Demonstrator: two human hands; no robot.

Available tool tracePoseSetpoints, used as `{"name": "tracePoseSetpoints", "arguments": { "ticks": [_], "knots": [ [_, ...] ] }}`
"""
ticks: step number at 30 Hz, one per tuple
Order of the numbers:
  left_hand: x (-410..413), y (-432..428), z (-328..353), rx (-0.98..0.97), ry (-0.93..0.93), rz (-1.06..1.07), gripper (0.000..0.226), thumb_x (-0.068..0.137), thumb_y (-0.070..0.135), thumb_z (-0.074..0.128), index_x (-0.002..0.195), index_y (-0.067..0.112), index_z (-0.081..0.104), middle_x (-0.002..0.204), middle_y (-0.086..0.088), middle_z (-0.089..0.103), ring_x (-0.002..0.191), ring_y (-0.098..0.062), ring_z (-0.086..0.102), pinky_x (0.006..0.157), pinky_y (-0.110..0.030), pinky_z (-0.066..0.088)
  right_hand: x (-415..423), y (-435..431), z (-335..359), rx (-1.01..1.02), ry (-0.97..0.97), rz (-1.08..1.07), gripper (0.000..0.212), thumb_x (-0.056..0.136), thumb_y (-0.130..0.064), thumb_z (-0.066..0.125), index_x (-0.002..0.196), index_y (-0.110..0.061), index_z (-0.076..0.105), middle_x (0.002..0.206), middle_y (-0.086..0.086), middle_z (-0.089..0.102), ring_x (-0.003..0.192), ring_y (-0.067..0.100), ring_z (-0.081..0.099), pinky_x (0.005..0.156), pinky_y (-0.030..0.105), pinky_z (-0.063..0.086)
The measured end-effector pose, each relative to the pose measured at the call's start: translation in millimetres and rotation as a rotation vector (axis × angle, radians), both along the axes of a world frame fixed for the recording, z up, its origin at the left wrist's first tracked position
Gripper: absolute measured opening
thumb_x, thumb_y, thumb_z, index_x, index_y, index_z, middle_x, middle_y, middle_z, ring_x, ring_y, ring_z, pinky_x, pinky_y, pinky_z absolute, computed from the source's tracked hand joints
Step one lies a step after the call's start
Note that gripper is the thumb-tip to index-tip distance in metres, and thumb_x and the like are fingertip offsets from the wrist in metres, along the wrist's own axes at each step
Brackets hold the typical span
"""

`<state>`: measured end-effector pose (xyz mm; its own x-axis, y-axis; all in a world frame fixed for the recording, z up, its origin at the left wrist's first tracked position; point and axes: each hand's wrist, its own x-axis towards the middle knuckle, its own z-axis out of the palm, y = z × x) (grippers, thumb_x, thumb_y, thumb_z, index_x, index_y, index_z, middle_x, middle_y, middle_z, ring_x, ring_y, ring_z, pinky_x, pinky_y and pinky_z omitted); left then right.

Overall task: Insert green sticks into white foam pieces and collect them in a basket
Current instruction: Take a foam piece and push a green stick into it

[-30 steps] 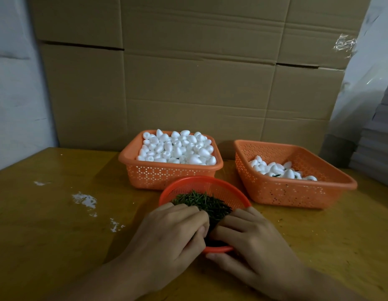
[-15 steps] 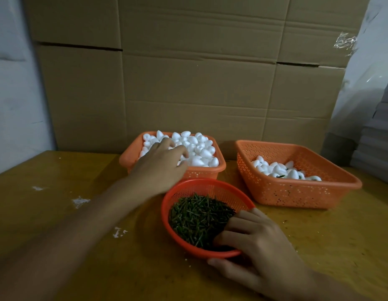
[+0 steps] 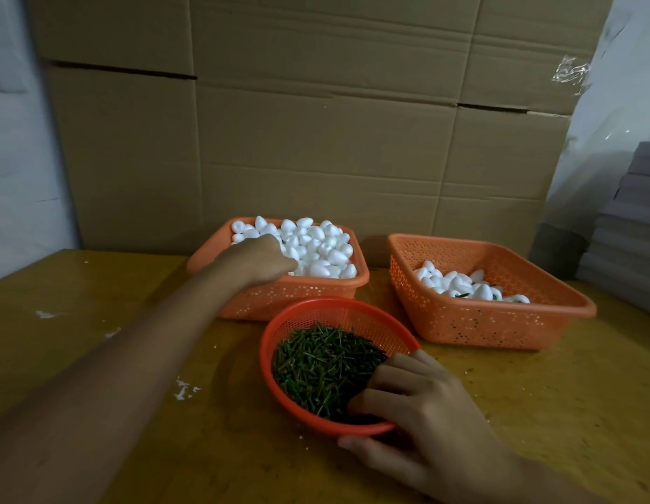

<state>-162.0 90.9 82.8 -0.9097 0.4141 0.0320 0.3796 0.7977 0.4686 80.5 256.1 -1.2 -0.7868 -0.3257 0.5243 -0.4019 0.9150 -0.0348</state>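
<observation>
My left hand (image 3: 258, 258) reaches into the left orange basket (image 3: 279, 300), its curled fingers down among the white foam pieces (image 3: 323, 245); the fingertips are hidden. My right hand (image 3: 418, 401) holds the near rim of the round orange bowl (image 3: 338, 303), with its fingers curled inside on the green sticks (image 3: 323, 361) and its thumb outside under the rim. The right orange basket (image 3: 498, 321) holds several foam pieces (image 3: 461, 281), some with green showing.
Everything stands on a yellow wooden table (image 3: 98, 303) with white crumbs on its left part. Large cardboard boxes (image 3: 316, 140) form a wall close behind the baskets. A grey stack (image 3: 636, 212) stands at the far right.
My left hand left the round bowl and reached forward into the basket of foam pieces. My right hand stayed at the bowl's near rim.
</observation>
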Motion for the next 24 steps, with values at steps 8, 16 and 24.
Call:
{"name": "tracePoseSetpoints", "arguments": {
  "ticks": [8, 16, 24],
  "knots": [
    [-4, -1, -13, 0.234, 0.196, 0.174, 0.031, 0.075, 0.040, 0.084, 0.068, 0.016, 0.065, 0.102, -0.011, 0.071, 0.100, -0.028, 0.068, 0.081, -0.037, 0.052, -6, 5, -3, 0.024, 0.002, -0.001, 0.038, 0.100, -0.066, 0.058, 0.097, -0.034, 0.077, 0.087, -0.016, 0.064, 0.084, 0.007, 0.058, 0.074, 0.034, 0.050],
    [6, 0, -26, 0.462, 0.494, 0.189, 0.040, 0.079, 0.037, 0.076, 0.062, 0.011, 0.051, 0.059, -0.003, 0.058, 0.066, -0.030, 0.059, 0.054, -0.037, 0.037, -5, 6, -1, 0.031, -0.005, -0.013, 0.039, 0.100, -0.067, 0.057, 0.098, -0.034, 0.077, 0.087, -0.016, 0.064, 0.085, 0.006, 0.059, 0.076, 0.035, 0.050],
    [39, -16, -4, 0.823, 0.445, 0.123, 0.038, 0.090, 0.042, 0.066, 0.110, 0.027, 0.038, 0.087, 0.004, 0.079, 0.080, -0.030, 0.075, 0.080, -0.054, 0.058, -6, 6, -3, 0.020, 0.031, 0.005, 0.035, 0.099, -0.065, 0.060, 0.097, -0.034, 0.075, 0.087, -0.017, 0.063, 0.084, 0.005, 0.058, 0.074, 0.034, 0.050]
  ]
}}
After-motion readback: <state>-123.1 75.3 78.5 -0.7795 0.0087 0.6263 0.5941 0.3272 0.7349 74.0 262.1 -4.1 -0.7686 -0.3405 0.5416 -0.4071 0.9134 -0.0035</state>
